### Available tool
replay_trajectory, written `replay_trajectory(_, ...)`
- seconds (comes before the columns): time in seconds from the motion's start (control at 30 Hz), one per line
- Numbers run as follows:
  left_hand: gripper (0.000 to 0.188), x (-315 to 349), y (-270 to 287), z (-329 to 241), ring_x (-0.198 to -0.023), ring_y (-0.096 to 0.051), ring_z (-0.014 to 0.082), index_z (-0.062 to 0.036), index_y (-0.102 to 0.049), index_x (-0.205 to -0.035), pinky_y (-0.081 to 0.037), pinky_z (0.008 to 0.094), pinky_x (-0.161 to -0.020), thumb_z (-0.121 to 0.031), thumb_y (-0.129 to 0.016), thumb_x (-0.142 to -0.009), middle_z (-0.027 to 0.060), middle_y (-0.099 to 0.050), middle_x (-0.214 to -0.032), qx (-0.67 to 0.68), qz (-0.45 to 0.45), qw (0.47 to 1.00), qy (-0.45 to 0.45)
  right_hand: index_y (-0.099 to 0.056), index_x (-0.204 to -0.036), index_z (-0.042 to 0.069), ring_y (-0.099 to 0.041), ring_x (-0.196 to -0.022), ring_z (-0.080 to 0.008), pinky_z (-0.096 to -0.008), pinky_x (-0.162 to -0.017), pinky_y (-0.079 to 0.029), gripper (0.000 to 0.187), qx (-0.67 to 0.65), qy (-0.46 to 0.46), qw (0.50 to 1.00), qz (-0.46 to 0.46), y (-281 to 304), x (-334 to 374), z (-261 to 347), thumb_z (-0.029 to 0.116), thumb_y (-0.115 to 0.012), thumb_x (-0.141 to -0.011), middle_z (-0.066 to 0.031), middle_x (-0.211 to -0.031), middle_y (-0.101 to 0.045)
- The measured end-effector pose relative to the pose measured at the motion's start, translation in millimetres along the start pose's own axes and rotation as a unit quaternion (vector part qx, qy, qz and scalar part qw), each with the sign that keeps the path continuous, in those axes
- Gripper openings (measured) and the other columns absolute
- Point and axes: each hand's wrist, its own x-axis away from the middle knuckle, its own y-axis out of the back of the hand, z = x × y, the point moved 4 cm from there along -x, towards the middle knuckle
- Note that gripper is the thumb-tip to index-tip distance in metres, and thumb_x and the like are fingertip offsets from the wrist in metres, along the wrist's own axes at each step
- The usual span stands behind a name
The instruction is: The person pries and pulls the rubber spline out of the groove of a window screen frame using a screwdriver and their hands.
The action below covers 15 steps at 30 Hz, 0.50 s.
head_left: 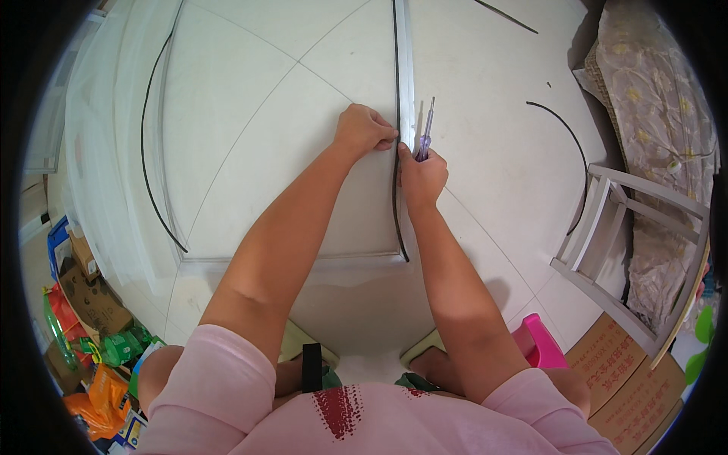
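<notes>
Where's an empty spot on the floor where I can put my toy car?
The floor is bare between the screwdriver in the right hand and the curved black strip. Inside the frame, there's open room left of the left hand. It's crowded around the orange bag and the grey stool.

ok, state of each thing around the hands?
Left hand: closed, fingertips at black strip
Right hand: closed on screwdriver
Screwdriver: tip pointing away from wearer
Black strip: along frame's right bar, seating unclear
Frame: lying flat
Far-left strip: bowed
Far-right strip: curved, on floor
</notes>
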Motion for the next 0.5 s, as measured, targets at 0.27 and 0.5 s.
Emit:
replay_trajectory(0.27, 0.012, -7.3, -4.6, -3.6, -0.058, -0.066, 0.0176, 0.0081, -0.062, -0.070, -0.056, 0.0271, -0.053, 0.002, -0.073, -0.069, 0.0156, -0.066, -0.068, -0.028, 0.021, 0.999, 0.009, -0.057, -0.063, 0.000, -0.053, -0.042, -0.0166, -0.0330, -0.045, -0.045, 0.030, 0.029, 0.060, 0.998, -0.016, 0.3, 0.0, 8.3, 0.021, -0.070, -0.081, -0.0066, -0.052, -0.056)
replay_trajectory(0.5, 0.015, -9.3, 1.3, -5.4, -0.059, -0.066, 0.0193, 0.0107, -0.063, -0.071, -0.058, 0.0277, -0.055, 0.002, -0.074, -0.068, 0.0174, -0.066, -0.070, -0.012, 0.066, 0.997, 0.033, -0.061, -0.066, -0.001, -0.058, -0.057, -0.0339, -0.0430, -0.061, -0.047, 0.030, 0.085, 0.019, 0.996, -0.012, 4.4, 4.2, 19.2, 0.025, -0.069, -0.077, -0.0156, -0.061, -0.061)
